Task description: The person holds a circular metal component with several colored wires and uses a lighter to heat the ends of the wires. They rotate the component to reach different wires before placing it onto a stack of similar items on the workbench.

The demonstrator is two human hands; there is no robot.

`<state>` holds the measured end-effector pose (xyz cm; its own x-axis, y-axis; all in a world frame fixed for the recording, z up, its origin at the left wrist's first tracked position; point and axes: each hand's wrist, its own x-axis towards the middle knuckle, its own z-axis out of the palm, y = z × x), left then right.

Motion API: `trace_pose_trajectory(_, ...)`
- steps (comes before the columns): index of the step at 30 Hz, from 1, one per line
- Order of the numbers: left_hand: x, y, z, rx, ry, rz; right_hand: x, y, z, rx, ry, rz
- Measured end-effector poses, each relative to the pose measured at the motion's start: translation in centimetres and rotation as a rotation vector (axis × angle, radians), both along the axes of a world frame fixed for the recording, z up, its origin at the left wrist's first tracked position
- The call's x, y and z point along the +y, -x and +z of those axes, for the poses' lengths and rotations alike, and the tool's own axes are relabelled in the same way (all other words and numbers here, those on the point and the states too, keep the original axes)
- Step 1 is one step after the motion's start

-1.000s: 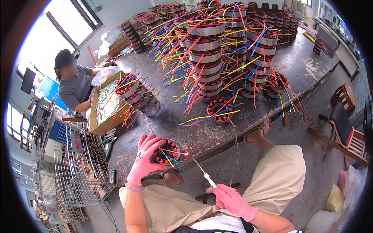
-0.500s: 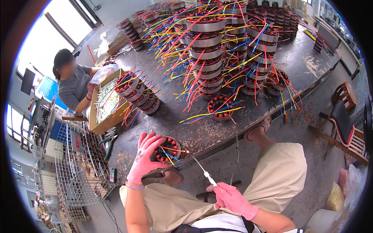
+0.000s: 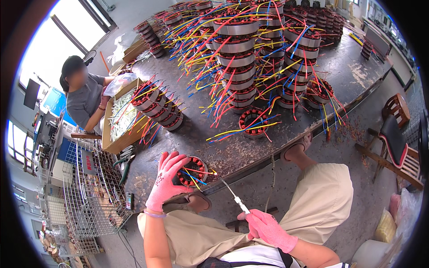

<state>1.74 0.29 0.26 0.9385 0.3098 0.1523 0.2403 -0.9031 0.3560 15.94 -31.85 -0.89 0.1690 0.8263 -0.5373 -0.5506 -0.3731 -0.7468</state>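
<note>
A ring-shaped motor stator [image 3: 200, 163] with red windings lies near the table's front edge. My left hand [image 3: 163, 184], in a pink glove, grips its left side, thumb along the near rim and fingers spread at the far side. Red, yellow and blue wires [image 3: 195, 171] cross the ring, and one bunched end points right with a bright tip [image 3: 214, 172]. In my right hand [image 3: 271, 230], also gloved, is a white-handled tool [image 3: 241, 205] with a thin metal shaft. Its point is close to the wire end; whether they touch I cannot tell.
Tall stacks of stators [image 3: 237, 62] with loose wires fill the far table [image 3: 353, 96]. A single stator [image 3: 253, 123] and a leaning stack [image 3: 158, 107] stand nearer. Left are a carton of white sleeves [image 3: 107, 144], pliers [image 3: 125, 172], wire baskets [image 3: 89, 196] and a co-worker [image 3: 85, 98].
The orange glow at the wire end has given way to a smaller, paler bright spot. The tool's point has shifted very slightly away from it. My left hand stays in place.
</note>
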Motion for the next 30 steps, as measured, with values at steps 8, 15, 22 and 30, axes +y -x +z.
trace_pose_trajectory(8,-0.1,-0.1,-0.1,0.001,-0.01,-0.002,-0.2,0.2,-0.4,0.073,0.019,-0.057)
trace_pose_trajectory(15,0.4,-1.1,0.7,-0.015,0.088,-0.077,-1.5,-0.3,-0.6,0.083,-0.025,-0.104)
trace_pose_trajectory(22,-0.4,0.5,-0.6,-0.117,0.087,0.013,-3.3,-1.6,1.5,0.012,-0.091,-0.175)
trace_pose_trajectory(30,-0.3,1.8,9.5,-0.342,0.124,0.172,-6.8,-3.0,2.9,-0.189,-0.123,-0.45)
